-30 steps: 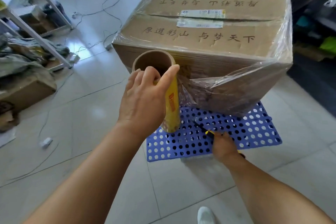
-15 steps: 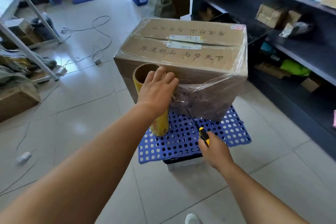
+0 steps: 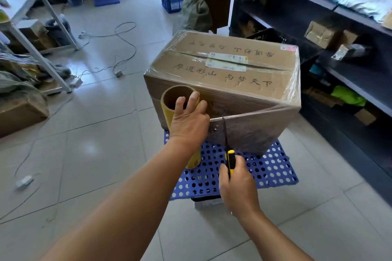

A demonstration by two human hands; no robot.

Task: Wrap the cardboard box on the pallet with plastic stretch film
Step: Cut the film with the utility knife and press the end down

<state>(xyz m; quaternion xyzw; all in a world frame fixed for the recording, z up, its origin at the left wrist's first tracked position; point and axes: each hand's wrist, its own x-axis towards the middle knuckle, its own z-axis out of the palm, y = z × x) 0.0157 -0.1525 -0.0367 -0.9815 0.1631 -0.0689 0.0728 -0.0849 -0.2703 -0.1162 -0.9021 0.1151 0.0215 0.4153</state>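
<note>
— Where's it at?

— The brown cardboard box (image 3: 224,74) printed with characters sits on the blue perforated plastic pallet (image 3: 265,167) in the middle of the tiled floor, with glossy, wrinkled clear stretch film (image 3: 250,131) already tight round its sides. Looks like the cutting-off step to me.

— What are the hands doing?

— The left hand (image 3: 188,121) clasps the yellow film roll (image 3: 180,108), an upright cardboard-cored tube at the box's 8 o'clock corner. The right hand (image 3: 237,184) is clenched around a yellow-and-black-handled knife (image 3: 228,148), its thin dark blade pointing up against the film between roll and box.

— Next?

— I'd guess keeping the sheet taut and slicing through it, then smoothing the loose tail onto the box, since the film clings.
</note>
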